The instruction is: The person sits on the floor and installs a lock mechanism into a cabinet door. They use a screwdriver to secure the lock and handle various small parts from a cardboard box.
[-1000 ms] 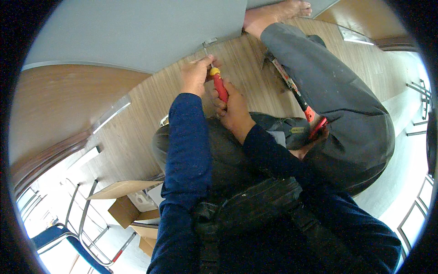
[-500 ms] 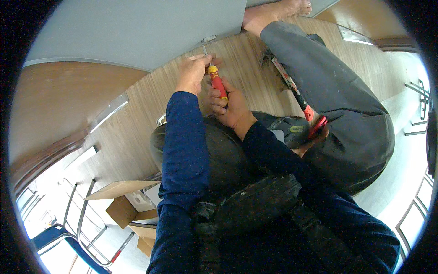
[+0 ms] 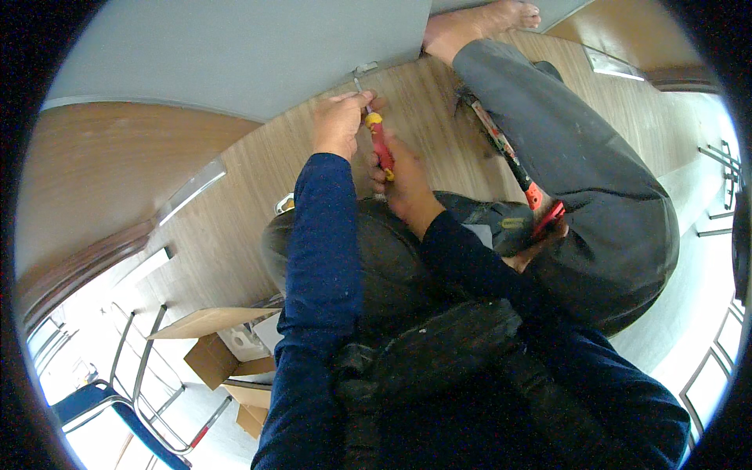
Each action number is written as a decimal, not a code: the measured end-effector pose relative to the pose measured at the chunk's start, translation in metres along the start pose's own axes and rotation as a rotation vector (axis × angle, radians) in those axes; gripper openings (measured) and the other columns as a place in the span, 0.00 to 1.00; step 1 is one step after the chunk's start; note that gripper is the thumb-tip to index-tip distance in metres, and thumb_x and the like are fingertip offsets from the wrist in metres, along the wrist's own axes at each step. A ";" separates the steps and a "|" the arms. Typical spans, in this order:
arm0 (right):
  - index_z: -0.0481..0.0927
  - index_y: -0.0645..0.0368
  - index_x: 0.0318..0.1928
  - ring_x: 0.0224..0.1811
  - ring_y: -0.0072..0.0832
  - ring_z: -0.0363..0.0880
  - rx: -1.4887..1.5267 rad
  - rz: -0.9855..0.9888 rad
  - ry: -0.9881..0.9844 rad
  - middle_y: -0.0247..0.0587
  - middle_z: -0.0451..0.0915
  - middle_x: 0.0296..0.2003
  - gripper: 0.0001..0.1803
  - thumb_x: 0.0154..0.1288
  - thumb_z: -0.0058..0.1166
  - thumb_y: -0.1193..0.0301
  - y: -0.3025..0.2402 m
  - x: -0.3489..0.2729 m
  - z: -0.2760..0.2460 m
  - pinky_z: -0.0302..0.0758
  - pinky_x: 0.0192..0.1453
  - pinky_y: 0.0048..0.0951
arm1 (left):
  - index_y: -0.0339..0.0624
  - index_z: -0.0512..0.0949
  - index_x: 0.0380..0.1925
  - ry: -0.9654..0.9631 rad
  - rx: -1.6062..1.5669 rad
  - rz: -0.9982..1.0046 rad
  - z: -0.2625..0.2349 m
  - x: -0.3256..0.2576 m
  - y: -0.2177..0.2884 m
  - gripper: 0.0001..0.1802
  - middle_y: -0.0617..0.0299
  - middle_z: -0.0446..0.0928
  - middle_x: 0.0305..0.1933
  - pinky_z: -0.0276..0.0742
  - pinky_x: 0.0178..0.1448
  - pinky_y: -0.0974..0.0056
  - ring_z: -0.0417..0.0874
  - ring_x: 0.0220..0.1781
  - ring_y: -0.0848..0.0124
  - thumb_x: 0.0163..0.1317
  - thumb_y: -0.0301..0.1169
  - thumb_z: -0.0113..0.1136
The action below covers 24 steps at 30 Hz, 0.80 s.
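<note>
A red and yellow screwdriver point(image 3: 380, 147) points away from me, its shaft reaching toward a small metal fitting point(image 3: 366, 69) at the bottom edge of the grey panel point(image 3: 258, 47). My left hand point(image 3: 338, 124) is closed about the shaft just ahead of the handle, fingertips pinching it. Around the lower handle, my right hand point(image 3: 409, 184) is closed, slightly smeared by motion. Whether the tip touches the fitting is too small to tell. A hammer point(image 3: 501, 141) with a black and red handle lies against my bent leg.
Near my foot is a red-handled object point(image 3: 550, 219), partly hidden. An opened cardboard box point(image 3: 211, 360) stands at the lower left beside a blue chair point(image 3: 117, 415) with metal legs. A small white and yellow item point(image 3: 283, 204) lies by my knee. Wooden panels point(image 3: 117, 164) flank the floor.
The view has shifted slightly. My right hand's fingers have changed position around the screwdriver handle, while my left hand stays on the shaft.
</note>
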State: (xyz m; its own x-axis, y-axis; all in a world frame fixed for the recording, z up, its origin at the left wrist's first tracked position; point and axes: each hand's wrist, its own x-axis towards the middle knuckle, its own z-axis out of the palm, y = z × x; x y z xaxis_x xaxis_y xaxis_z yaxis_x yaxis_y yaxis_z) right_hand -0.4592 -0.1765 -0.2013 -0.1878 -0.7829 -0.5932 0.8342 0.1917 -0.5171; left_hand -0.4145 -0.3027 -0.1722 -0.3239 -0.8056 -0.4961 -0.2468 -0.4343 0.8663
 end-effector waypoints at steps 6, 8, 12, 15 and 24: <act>0.72 0.53 0.42 0.16 0.24 0.66 -0.443 -0.349 0.326 0.33 0.74 0.23 0.17 0.67 0.49 0.53 0.006 0.003 0.011 0.61 0.17 0.25 | 0.31 0.81 0.36 0.035 -0.036 -0.057 0.005 -0.007 0.006 0.11 0.56 0.83 0.36 0.72 0.40 0.66 0.78 0.34 0.70 0.59 0.29 0.58; 0.73 0.54 0.41 0.18 0.24 0.67 0.138 0.083 -0.038 0.33 0.74 0.24 0.17 0.66 0.50 0.53 -0.004 0.001 0.002 0.62 0.19 0.25 | 0.31 0.81 0.36 -0.042 -0.183 -0.146 0.000 -0.001 0.003 0.11 0.56 0.83 0.37 0.72 0.40 0.66 0.78 0.34 0.70 0.60 0.30 0.58; 0.73 0.53 0.41 0.20 0.24 0.68 0.316 0.233 -0.111 0.35 0.74 0.25 0.16 0.66 0.50 0.54 -0.009 -0.002 0.004 0.63 0.21 0.25 | 0.32 0.82 0.34 -0.054 -0.144 -0.068 -0.006 0.007 -0.006 0.10 0.56 0.82 0.34 0.73 0.37 0.66 0.78 0.33 0.70 0.58 0.29 0.60; 0.73 0.50 0.40 0.18 0.24 0.67 -0.579 -0.569 0.405 0.34 0.73 0.24 0.16 0.66 0.49 0.51 0.021 0.008 0.003 0.61 0.18 0.25 | 0.32 0.82 0.33 0.013 -0.066 -0.025 0.000 0.014 -0.013 0.09 0.57 0.81 0.32 0.73 0.36 0.65 0.78 0.33 0.70 0.56 0.28 0.62; 0.70 0.58 0.49 0.22 0.24 0.71 0.532 0.242 -0.293 0.35 0.76 0.28 0.19 0.64 0.54 0.60 0.001 0.011 -0.026 0.66 0.22 0.23 | 0.40 0.83 0.31 0.007 -0.158 -0.179 -0.003 0.030 -0.026 0.16 0.61 0.81 0.33 0.70 0.42 0.65 0.77 0.33 0.68 0.53 0.41 0.67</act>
State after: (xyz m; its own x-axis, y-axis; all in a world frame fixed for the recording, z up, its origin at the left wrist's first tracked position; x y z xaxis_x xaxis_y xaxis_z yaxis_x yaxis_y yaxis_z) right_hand -0.4739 -0.1695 -0.2236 0.1239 -0.8976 -0.4231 0.9920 0.1225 0.0306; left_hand -0.4150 -0.3166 -0.2092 -0.2812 -0.7125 -0.6429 -0.1531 -0.6280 0.7630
